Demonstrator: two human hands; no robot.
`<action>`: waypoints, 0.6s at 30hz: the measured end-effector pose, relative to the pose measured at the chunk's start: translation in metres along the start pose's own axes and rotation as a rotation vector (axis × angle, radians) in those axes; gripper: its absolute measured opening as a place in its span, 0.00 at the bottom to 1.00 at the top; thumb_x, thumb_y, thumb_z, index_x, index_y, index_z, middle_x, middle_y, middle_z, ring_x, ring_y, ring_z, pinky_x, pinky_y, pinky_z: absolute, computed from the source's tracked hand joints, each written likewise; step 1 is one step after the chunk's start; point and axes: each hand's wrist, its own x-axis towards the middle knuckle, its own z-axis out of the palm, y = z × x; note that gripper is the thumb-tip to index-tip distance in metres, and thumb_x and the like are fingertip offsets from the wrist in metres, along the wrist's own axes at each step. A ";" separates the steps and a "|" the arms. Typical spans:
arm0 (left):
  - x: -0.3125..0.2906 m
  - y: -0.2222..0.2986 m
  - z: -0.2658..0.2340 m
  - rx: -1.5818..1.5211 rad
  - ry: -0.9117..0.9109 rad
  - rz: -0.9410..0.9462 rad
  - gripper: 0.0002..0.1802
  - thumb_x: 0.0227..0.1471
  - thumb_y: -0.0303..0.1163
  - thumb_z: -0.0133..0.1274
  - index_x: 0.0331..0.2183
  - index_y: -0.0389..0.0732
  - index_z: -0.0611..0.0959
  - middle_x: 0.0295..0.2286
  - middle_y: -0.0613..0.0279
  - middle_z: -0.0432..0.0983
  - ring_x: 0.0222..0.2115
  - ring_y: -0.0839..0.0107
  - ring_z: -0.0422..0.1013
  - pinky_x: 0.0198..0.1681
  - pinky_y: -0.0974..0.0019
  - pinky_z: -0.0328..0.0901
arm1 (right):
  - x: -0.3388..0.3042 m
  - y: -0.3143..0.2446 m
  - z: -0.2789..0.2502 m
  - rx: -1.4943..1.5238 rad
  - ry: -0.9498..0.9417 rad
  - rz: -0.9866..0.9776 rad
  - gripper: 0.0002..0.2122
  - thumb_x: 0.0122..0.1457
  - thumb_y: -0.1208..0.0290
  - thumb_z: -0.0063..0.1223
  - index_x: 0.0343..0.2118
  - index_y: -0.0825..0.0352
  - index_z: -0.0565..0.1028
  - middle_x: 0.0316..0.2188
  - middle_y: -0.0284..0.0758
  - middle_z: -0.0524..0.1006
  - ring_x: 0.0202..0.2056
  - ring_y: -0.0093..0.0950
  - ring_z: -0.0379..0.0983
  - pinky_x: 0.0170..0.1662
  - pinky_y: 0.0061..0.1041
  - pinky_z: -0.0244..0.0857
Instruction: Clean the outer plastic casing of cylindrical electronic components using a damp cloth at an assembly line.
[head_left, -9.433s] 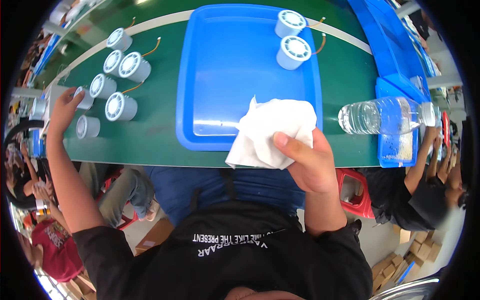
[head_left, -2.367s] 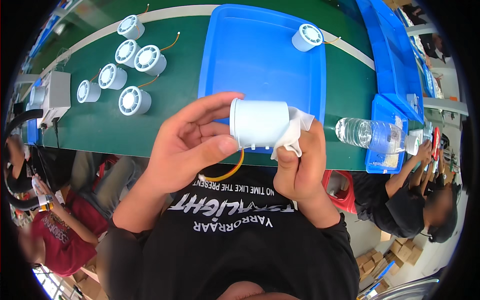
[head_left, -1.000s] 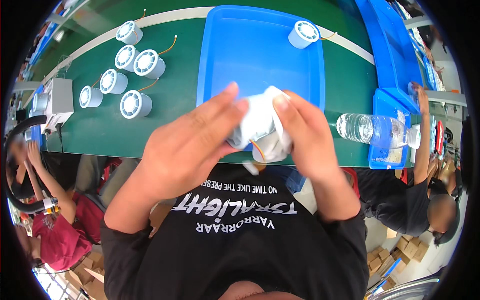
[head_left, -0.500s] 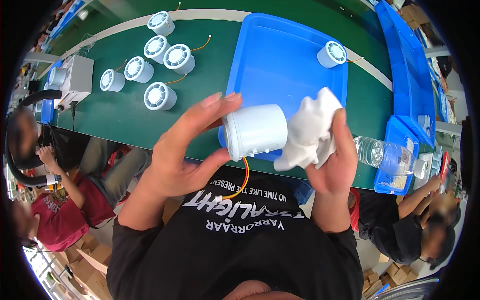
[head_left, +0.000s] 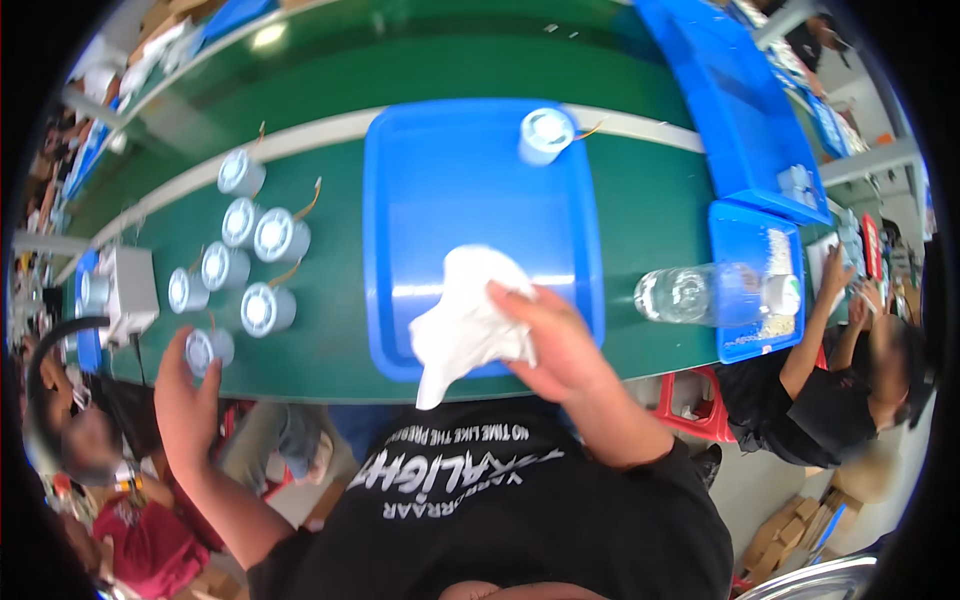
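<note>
At the table's near left edge, my left hand has its thumb and fingers around a pale blue cylindrical unit with a slotted round top and a thin wire. The unit appears to rest on the green table. My right hand grips a crumpled white cloth above the near part of a blue tray. A similar unit stands in the tray's far right corner. Several more, among them a nearby one, stand beyond my left hand with their slotted tops up.
A clear plastic bottle lies on its side at the right, its cap over a small blue tray of pale bits. Long blue bins line the far right. A grey-white box stands far left. People sit at both sides.
My left hand has carried the pale blue unit from in front of me to the left group on the table. The right hand has moved left with the cloth; the view has shifted.
</note>
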 end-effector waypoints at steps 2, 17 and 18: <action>0.014 -0.037 0.019 0.056 0.013 0.059 0.30 0.52 0.29 0.56 0.57 0.39 0.71 0.48 0.45 0.73 0.47 0.52 0.71 0.51 0.58 0.64 | -0.002 0.002 -0.006 0.018 0.002 0.025 0.22 0.66 0.63 0.51 0.57 0.70 0.66 0.48 0.38 0.76 0.48 0.31 0.76 0.50 0.32 0.71; 0.067 0.287 0.066 -0.111 -0.092 0.794 0.33 0.52 0.42 0.59 0.56 0.39 0.71 0.53 0.48 0.70 0.45 0.49 0.74 0.46 0.54 0.70 | -0.033 0.023 -0.020 -0.258 -0.087 0.061 0.23 0.66 0.52 0.48 0.55 0.66 0.70 0.39 0.29 0.75 0.36 0.16 0.70 0.36 0.17 0.64; 0.075 0.305 0.085 -0.107 -0.051 0.817 0.33 0.53 0.42 0.58 0.57 0.39 0.70 0.55 0.48 0.68 0.45 0.46 0.73 0.46 0.53 0.70 | -0.040 0.018 -0.015 -0.251 -0.074 0.057 0.23 0.66 0.52 0.48 0.55 0.66 0.70 0.39 0.29 0.75 0.36 0.16 0.70 0.36 0.17 0.64</action>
